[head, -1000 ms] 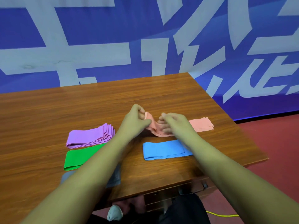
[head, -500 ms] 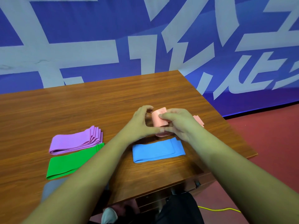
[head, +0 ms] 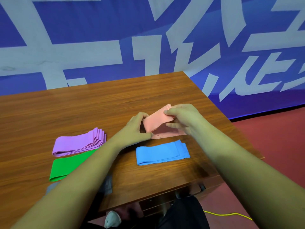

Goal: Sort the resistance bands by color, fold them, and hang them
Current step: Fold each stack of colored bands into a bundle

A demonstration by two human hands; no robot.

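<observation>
2 hands are folding pink resistance bands (head: 157, 122) just above a wooden table (head: 115, 100), beyond the blue bands (head: 161, 152). The left hand (head: 137, 128) is curling round the creased end. The right hand (head: 183, 119) is pinching the upper edge. The bands are looking thin, light, soft and springy, so gripping at the crease seems wisest. A purple stack (head: 79, 142) and a green band (head: 69, 167) are lying to the left.

The blue banner (head: 82, 22) hanging behind the far edge of my table (head: 66, 109) carries huge white strokes, pieces of very large characters. The frame cuts them off at the top and at both sides, so I cannot read any of them. Nothing else in front of me shows legible writing.
</observation>
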